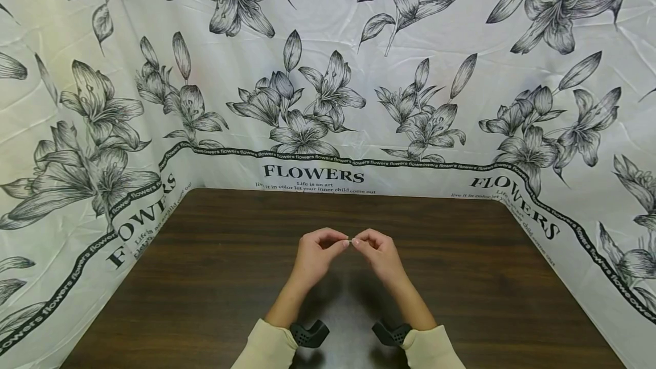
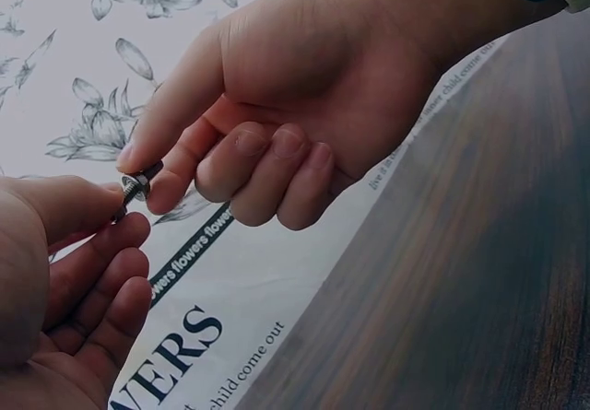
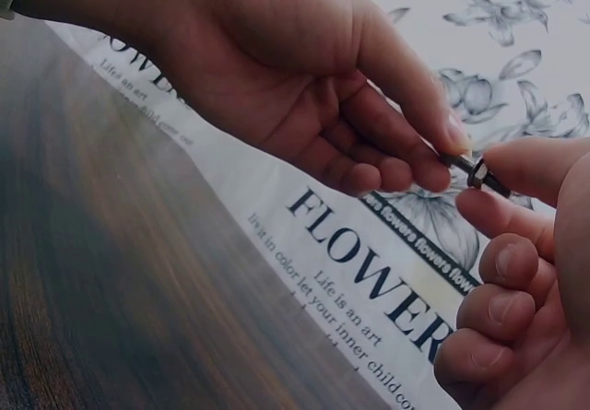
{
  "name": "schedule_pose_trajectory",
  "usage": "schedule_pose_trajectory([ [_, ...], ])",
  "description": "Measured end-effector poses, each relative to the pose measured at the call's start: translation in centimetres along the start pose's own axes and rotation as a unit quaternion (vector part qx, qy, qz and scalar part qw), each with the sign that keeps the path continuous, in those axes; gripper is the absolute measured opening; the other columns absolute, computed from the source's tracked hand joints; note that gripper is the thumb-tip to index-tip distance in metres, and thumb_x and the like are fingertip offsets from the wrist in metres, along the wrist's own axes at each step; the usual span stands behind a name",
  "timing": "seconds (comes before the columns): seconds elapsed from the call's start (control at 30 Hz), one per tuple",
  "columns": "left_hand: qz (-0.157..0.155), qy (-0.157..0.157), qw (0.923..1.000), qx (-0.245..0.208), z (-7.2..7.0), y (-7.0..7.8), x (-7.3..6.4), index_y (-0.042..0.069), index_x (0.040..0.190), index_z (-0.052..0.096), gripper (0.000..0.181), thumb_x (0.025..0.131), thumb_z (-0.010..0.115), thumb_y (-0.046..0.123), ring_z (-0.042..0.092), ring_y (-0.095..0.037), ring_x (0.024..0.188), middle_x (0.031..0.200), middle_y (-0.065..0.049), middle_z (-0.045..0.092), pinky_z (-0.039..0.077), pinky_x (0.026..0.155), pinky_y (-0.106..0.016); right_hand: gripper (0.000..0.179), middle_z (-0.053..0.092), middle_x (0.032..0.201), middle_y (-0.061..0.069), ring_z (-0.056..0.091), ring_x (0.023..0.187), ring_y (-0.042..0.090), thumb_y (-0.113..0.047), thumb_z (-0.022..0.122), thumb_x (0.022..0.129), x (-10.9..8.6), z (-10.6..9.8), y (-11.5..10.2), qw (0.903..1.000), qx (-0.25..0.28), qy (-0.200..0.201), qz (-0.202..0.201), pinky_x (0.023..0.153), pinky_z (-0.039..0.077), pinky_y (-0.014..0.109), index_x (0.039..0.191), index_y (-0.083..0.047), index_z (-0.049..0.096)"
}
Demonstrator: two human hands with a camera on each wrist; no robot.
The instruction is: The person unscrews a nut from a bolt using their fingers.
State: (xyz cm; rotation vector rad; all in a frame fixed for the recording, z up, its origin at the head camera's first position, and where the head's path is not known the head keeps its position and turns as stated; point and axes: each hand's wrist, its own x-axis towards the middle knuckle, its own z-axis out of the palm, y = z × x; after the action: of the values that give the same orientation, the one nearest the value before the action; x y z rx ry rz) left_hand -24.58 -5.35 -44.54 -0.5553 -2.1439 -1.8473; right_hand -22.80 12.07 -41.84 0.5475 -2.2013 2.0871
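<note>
Between both hands, above the table, is a small metal bolt (image 1: 351,241) with a ring-like piece around its shaft. Whether that piece is a nut or a washer I cannot tell. My left hand (image 1: 316,255) pinches one end of the bolt (image 3: 477,172) between thumb and forefinger. The other end is pinched by the thumb and forefinger of my right hand (image 1: 381,255), whose remaining fingers curl in toward the palm in the right wrist view. Ridges like thread show on the bolt (image 2: 135,187) in the left wrist view. Fingertips hide both of its ends.
Below the hands lies a dark brown wooden table (image 1: 215,278). A white cloth (image 1: 420,181) printed with flowers and lettering hangs behind it and along both sides. Each wrist wears a black band device (image 1: 310,335).
</note>
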Motion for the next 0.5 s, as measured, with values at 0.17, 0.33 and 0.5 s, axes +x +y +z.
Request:
schedule_pose_trajectory([
  [0.17, -0.010, 0.008, 0.9999, 0.000, 0.0, 0.2, 0.0, 0.007, 0.088, 0.075, 0.007, 0.084, 0.077, 0.012, 0.064, -0.014, 0.071, 0.082, -0.003, 0.071, 0.052, 0.065, -0.028, 0.011, 0.040, 0.056, -0.002, 0.034, 0.047, 0.006, 0.002, 0.063, 0.091, 0.0, 0.0, 0.1, 0.9998, -0.001, 0.003, -0.020, 0.047, 0.031, 0.022, 0.096, 0.011, 0.064],
  [0.33, -0.009, 0.013, 0.9999, -0.003, -0.2, 2.2, -0.1, -0.001, 0.088, 0.073, 0.006, 0.083, 0.075, 0.002, 0.065, -0.017, 0.072, 0.082, -0.012, 0.071, 0.053, 0.066, -0.028, 0.012, 0.041, 0.058, 0.000, 0.036, 0.052, 0.007, 0.006, 0.065, 0.088, 0.1, 0.1, 0.4, 0.9988, -0.005, 0.006, -0.048, 0.051, 0.033, 0.023, 0.099, 0.011, 0.065],
  [0.5, -0.016, 0.014, 0.9998, -0.007, -0.4, 3.9, -0.3, -0.004, 0.087, 0.073, 0.005, 0.083, 0.074, -0.002, 0.064, -0.017, 0.072, 0.082, -0.014, 0.070, 0.052, 0.067, -0.026, 0.014, 0.040, 0.057, 0.004, 0.036, 0.051, 0.006, 0.008, 0.065, 0.087, 0.1, 0.2, 0.4, 0.9982, -0.002, 0.011, -0.060, 0.050, 0.032, 0.023, 0.100, 0.012, 0.065],
])
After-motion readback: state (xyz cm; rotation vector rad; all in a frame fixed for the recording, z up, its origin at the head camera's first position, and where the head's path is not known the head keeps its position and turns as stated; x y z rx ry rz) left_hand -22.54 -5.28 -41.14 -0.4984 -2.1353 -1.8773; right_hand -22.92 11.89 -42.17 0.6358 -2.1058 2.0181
